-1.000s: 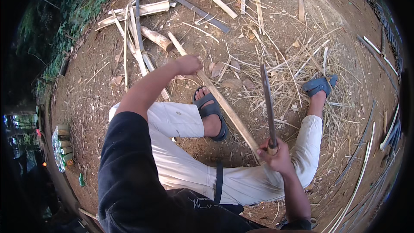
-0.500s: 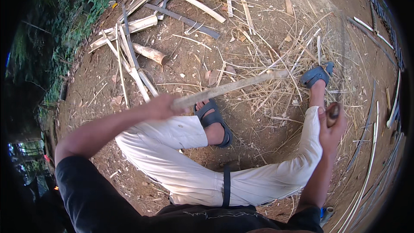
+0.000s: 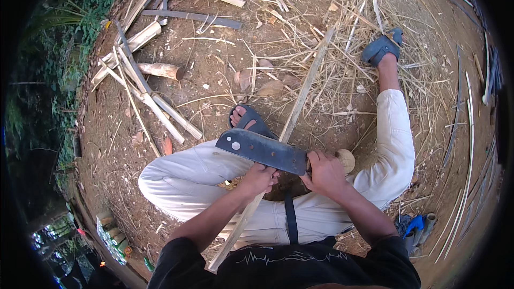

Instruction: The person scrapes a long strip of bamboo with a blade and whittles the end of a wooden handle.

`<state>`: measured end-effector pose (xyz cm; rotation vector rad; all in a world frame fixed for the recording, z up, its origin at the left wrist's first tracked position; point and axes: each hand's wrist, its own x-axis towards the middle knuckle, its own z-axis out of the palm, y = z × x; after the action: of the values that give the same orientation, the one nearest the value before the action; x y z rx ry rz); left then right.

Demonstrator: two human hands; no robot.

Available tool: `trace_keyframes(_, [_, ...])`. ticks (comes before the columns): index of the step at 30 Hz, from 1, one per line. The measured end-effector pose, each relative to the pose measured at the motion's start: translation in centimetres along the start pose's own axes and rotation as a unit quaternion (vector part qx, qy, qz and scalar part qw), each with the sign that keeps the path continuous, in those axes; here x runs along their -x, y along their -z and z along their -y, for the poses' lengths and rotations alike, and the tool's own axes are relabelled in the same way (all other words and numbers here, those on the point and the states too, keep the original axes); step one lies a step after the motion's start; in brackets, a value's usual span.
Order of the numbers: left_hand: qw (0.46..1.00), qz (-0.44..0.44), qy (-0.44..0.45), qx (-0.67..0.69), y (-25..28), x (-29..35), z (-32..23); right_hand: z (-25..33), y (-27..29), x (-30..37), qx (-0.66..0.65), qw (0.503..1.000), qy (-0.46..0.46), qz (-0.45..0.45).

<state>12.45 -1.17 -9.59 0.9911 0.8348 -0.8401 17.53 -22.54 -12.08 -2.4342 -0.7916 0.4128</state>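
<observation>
left hand (image 3: 259, 179): grips pale strip (image 3: 310, 76) just nearer than knife (image 3: 261, 149) | right hand (image 3: 325, 173): closed at knife's handle end | strip: slants beneath knife, contact unclear | beyond knife: shavings (image 3: 345, 86) | step, likely: knife work on strip; next stroke calls for steady grip, left hand clear of edge

Broad-bladed dark knife (image 3: 261, 150) — crosswise over a long, pale, slanting wooden strip (image 3: 304, 91)
</observation>
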Motion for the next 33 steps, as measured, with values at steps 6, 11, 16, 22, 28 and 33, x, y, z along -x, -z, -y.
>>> trace_keyframes(6, [0.999,-0.032,-0.020,-0.023,-1.8,-0.3,1.6,-1.8,-0.9,-0.5,0.040,0.999,-0.006,-0.004])
trace_keyframes(11, [0.993,-0.008,-0.069,-0.096,-2.0,0.3,2.1,-6.5,1.2,-4.1,0.090,0.988,-0.122,-0.016])
trace_keyframes(16, [0.989,-0.039,-0.028,-0.139,-3.1,1.1,1.0,-2.8,1.7,-2.9,0.084,0.993,0.069,0.041])
trace_keyframes(22, [0.978,-0.059,-0.093,-0.178,-1.7,-0.1,0.8,-6.3,0.3,-5.4,0.103,0.995,0.002,-0.008])
trace_keyframes(28, [0.987,-0.051,-0.083,-0.130,-2.4,0.3,0.3,-7.7,0.9,-6.6,0.090,0.996,-0.004,-0.028])
trace_keyframes(33, [0.983,-0.075,-0.071,-0.152,-2.0,1.4,0.9,-8.5,2.4,-7.5,0.101,0.986,-0.131,0.028])
